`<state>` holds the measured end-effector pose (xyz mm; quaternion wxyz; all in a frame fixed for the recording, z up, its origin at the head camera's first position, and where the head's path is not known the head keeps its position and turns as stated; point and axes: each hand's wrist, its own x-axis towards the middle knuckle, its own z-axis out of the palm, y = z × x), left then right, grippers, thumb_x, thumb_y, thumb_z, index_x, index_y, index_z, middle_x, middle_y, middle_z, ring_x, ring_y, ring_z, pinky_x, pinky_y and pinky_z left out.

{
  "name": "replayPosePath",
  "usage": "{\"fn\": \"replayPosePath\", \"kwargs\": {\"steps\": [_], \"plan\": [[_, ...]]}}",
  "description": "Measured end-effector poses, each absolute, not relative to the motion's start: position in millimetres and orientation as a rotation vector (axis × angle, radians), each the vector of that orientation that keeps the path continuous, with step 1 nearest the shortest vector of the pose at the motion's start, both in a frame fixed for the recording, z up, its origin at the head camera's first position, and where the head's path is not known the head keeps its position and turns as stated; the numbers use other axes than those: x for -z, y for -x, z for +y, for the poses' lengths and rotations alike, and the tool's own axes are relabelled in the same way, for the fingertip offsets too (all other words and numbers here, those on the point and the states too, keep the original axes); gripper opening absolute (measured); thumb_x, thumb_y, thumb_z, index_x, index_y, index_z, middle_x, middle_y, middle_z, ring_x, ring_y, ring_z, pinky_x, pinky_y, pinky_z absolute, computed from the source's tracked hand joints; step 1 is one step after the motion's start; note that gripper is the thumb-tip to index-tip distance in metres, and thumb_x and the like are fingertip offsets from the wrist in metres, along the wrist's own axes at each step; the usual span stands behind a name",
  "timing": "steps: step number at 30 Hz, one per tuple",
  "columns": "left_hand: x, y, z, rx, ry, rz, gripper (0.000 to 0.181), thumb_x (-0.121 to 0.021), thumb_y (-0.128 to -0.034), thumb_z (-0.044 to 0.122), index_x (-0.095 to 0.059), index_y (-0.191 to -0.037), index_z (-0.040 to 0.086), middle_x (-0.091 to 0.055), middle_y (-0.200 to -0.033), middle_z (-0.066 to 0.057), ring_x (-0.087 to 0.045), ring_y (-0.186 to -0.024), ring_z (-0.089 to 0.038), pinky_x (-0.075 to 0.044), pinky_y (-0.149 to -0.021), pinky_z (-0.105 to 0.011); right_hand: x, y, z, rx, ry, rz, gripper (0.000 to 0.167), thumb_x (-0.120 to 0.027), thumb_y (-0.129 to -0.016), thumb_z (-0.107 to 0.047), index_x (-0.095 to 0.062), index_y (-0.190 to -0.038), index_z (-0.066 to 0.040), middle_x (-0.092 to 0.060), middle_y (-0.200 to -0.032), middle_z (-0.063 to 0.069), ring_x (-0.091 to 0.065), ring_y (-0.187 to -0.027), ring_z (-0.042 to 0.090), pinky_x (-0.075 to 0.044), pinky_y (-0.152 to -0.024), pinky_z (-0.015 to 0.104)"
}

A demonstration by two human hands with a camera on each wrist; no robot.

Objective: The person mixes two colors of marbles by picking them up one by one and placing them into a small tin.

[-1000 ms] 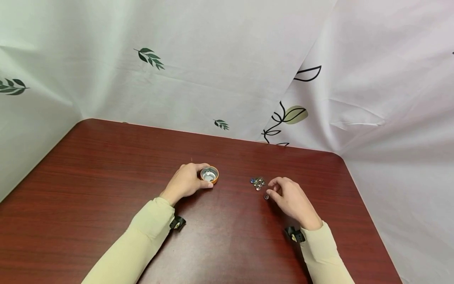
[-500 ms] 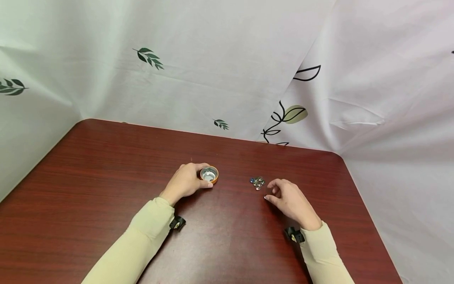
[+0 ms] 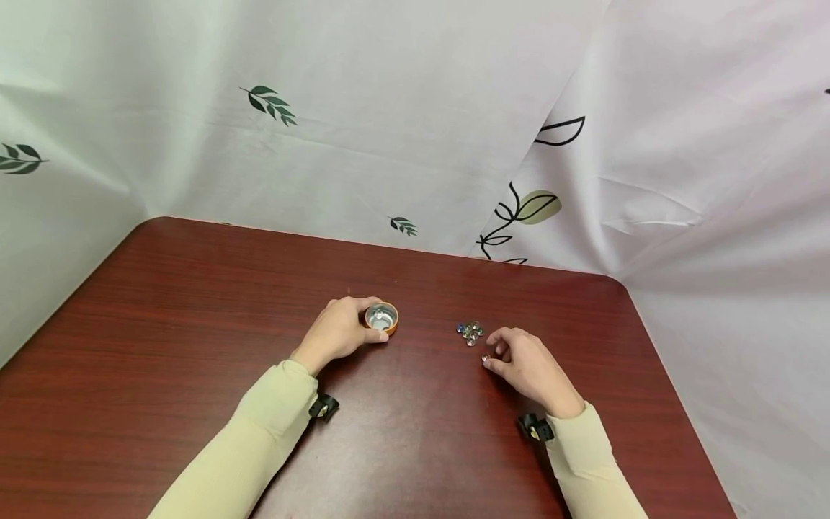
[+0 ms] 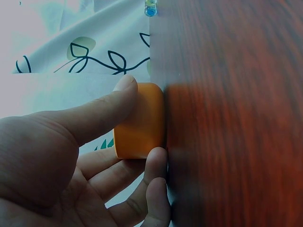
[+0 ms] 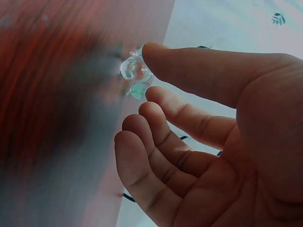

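My left hand [image 3: 338, 329] holds a small round orange tin [image 3: 393, 328] upright on the table, thumb on the near side and fingers round the far side. Its silvery inside faces up; what lies in it is too small to tell. In the left wrist view the thumb presses the tin's orange wall [image 4: 144, 120]. A clear glass marble [image 5: 134, 69] lies at the thumb tip of my right hand [image 3: 528, 365]. The right fingers are loosely bent, with a gap between thumb and index finger. Just beyond is a cluster of marbles [image 3: 471, 333], one of them blue.
The brown wooden table [image 3: 214, 303] has rounded far corners. A pale cloth [image 3: 389, 130] with leaf prints hangs behind it and at both sides. Black bands with small devices sit on both wrists, such as the right wristband [image 3: 535, 427].
The single marble has shifted very slightly at the right thumb tip, partly covered half a second ago and visible again now. The left hand and tin stay in place.
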<state>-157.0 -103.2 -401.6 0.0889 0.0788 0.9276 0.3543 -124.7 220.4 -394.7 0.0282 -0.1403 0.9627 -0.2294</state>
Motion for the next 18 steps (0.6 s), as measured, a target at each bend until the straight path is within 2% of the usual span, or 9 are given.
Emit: {"fn": "replayPosePath", "kwargs": {"steps": [18], "plan": [[401.7,157.3,-103.8,-1.047,-0.277,2.789,0.061,-0.087,-0.0797,0.030,-0.065,-0.135,0.017,-0.073,-0.104,-0.003,-0.062,-0.111,-0.033,-0.049,-0.092,-0.046,400.2,126.2,220.2,0.673,0.461,2.958,0.014,-0.079,-0.084,-0.011,-0.069,-0.095,-0.010,-0.060,-0.082,-0.002,-0.057,-0.078,0.014,-0.048,-0.072,0.033]]}}
